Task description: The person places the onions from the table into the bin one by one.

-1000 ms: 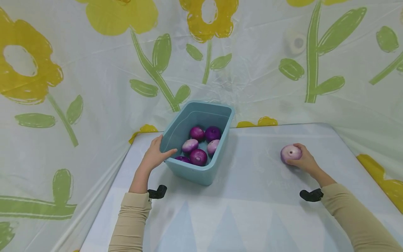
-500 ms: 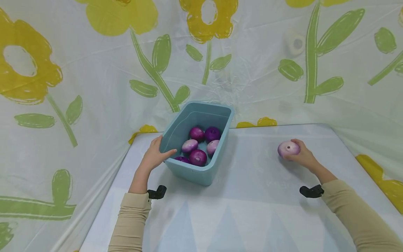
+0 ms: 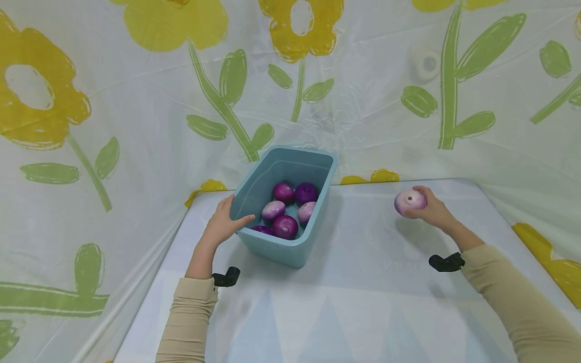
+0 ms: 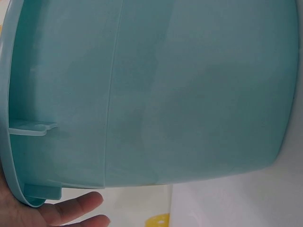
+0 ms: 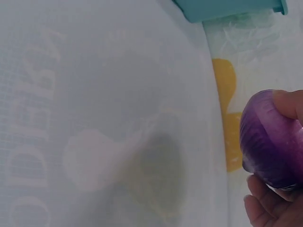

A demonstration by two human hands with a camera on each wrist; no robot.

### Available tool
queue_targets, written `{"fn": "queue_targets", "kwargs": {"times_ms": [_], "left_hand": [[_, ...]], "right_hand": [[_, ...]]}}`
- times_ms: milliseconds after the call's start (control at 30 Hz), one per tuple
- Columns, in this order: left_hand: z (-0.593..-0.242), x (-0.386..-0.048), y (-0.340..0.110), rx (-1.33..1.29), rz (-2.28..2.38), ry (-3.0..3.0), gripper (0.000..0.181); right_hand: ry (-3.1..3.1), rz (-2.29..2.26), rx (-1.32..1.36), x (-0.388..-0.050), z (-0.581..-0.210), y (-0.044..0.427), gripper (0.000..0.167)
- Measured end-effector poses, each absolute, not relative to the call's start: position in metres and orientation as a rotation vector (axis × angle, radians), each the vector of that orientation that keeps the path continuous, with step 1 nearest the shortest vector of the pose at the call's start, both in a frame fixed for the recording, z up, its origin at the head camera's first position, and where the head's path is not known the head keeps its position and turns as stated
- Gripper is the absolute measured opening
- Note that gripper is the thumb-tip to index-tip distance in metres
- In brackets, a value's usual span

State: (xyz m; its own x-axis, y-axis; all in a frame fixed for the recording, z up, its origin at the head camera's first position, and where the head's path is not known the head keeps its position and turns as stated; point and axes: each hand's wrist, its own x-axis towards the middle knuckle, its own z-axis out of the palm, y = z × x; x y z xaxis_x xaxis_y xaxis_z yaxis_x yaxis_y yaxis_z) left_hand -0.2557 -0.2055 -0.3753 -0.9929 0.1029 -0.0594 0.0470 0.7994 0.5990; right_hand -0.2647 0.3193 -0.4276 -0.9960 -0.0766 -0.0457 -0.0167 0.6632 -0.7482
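A pale purple and white onion (image 3: 410, 202) is in my right hand (image 3: 433, 209), raised over the right side of the table with its shadow below. Thumb and fingers grip it from opposite sides in the right wrist view, where the onion (image 5: 272, 142) shows a darker purple flank. My left hand (image 3: 222, 222) holds the near left corner of a blue-green plastic bin (image 3: 272, 252), thumb over the rim and fingers outside. Several red onions, among them a glossy purple onion (image 3: 285, 227), lie in the bin. From the left wrist, the bin's outer wall (image 4: 199, 94) fills most of the view.
The table (image 3: 363, 302) has a white cover with pale blue triangles. Behind it hangs a white curtain (image 3: 363, 101) printed with yellow flowers and green leaves. A black wrist mount (image 3: 447, 262) sticks out from the right sleeve, and another mount (image 3: 227, 277) from the left.
My right hand has lifted the onion off the table and shifted it slightly left and away from me. The left hand and the bin have stayed in place.
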Motion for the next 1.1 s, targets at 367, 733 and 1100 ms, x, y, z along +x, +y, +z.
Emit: {"fn": "queue_targets", "kwargs": {"times_ms": [367, 733, 1100], "left_hand": [[-0.377, -0.257, -0.206, 0.116, 0.962, 2.899, 0.099], [-0.377, -0.257, -0.206, 0.117, 0.957, 2.897, 0.098], [-0.378, -0.258, -0.207, 0.127, 0.949, 2.898, 0.099]], "right_hand": [[2.78, -1.28, -0.124, -0.281, -0.402, 0.308, 0.087], [2.817, -1.275, -0.202, -0.292, -0.372, 0.279, 0.085], [2.799, -1.303, -0.277, -0.307, -0.342, 0.244, 0.084]]}}
